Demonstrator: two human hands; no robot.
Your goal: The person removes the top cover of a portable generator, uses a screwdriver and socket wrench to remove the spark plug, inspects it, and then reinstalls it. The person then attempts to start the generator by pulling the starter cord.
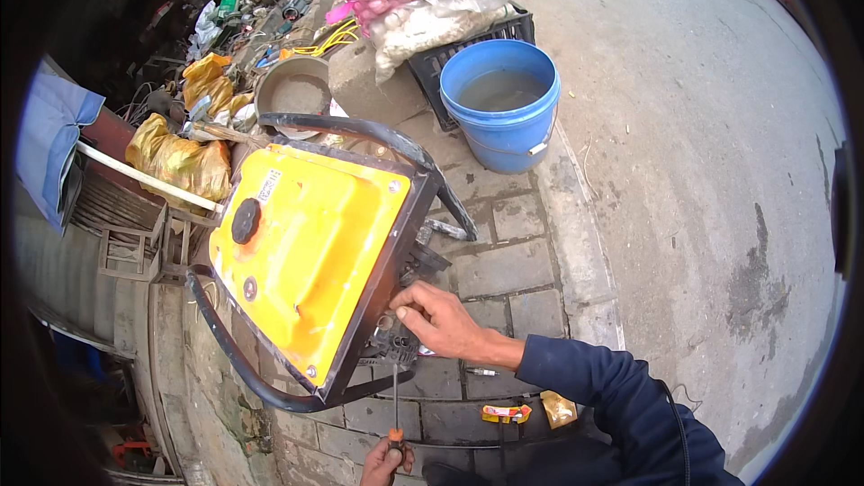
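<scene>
Generator (310, 252) sits on the pavers (501, 267), our left fingers (391, 460) clamped round the screwdriver (395, 407), likely steadying it against the engine (389, 346), our right fingers (418, 320) there too, grip unclear.

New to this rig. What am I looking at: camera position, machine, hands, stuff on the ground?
There's no robot: one wide fisheye picture, taken from the person's head looking down, so edges bend. The machine has a yellow top with a black cap, inside a black tube frame. The bare left hand holds a screwdriver, shaft pointing toward the machine's lower side. The right hand reaches in there too; whether it holds anything isn't clear. On the grey paving lie a small metal piece, a red-and-yellow packet and a golden packet. Beyond stands a blue bucket with liquid inside.
</scene>
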